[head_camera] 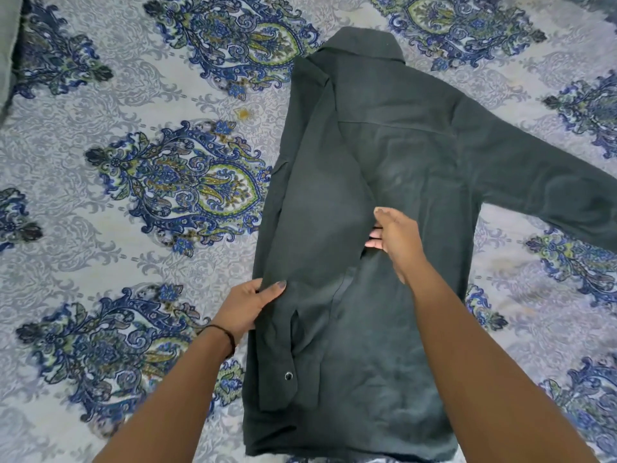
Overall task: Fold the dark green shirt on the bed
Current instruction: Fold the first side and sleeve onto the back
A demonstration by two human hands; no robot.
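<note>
The dark green shirt (pixel 410 155) lies back side up on the bed, collar at the far end. Its left side is folded in over the back, and that sleeve runs down toward me with a snap button showing at the cuff. The right sleeve still stretches out flat to the right. My left hand (pixel 248 307) grips the folded left edge of the shirt, thumb on top. My right hand (pixel 392 240) holds the inner edge of the folded panel at mid-back, fingers tucked under the cloth.
The bedsheet (pixel 133 202) is pale grey with large blue and green paisley medallions and spreads all around the shirt. A grey cloth (pixel 8 45) shows at the far left corner. A thin black band circles my left wrist.
</note>
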